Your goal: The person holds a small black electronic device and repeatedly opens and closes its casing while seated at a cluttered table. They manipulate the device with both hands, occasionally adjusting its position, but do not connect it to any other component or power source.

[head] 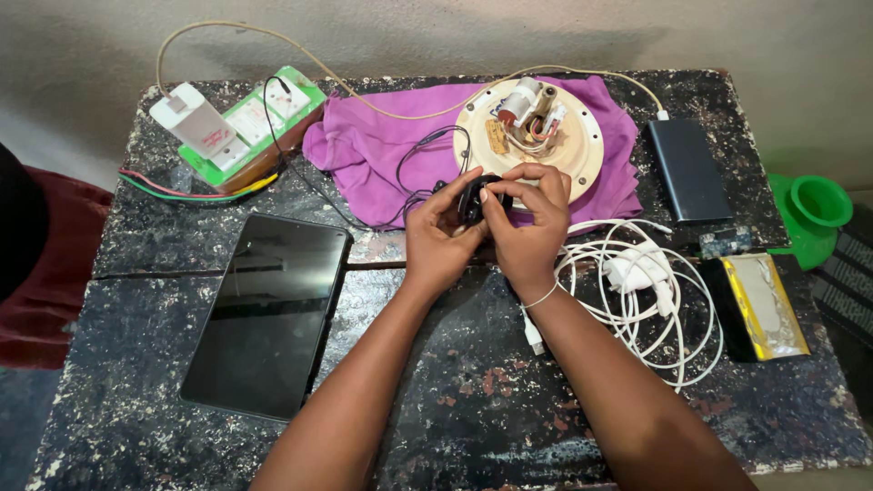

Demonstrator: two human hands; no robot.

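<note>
From the head view, I have both hands at the middle of the bench (pixel 473 400). My left hand (pixel 438 238) and right hand (pixel 530 227) meet around one small black device (pixel 471 202), fingers of both closed on it, thumbs pressing its face. A thin black wire (pixel 427 150) loops from it over the purple cloth (pixel 364 155).

As I judge it, the work on this piece is midway: it is in hand, off the bench, neither set down nor visibly opened.

Counting: one dark tablet (pixel 265 314) near left, one green power strip (pixel 259 123) far left carrying one white charger (pixel 193 120), one round cream disc (pixel 529 127) with parts on the cloth, one black power bank (pixel 689 169) far right, one coil of white cable (pixel 637 291), one foil battery pack (pixel 762 305).
</note>
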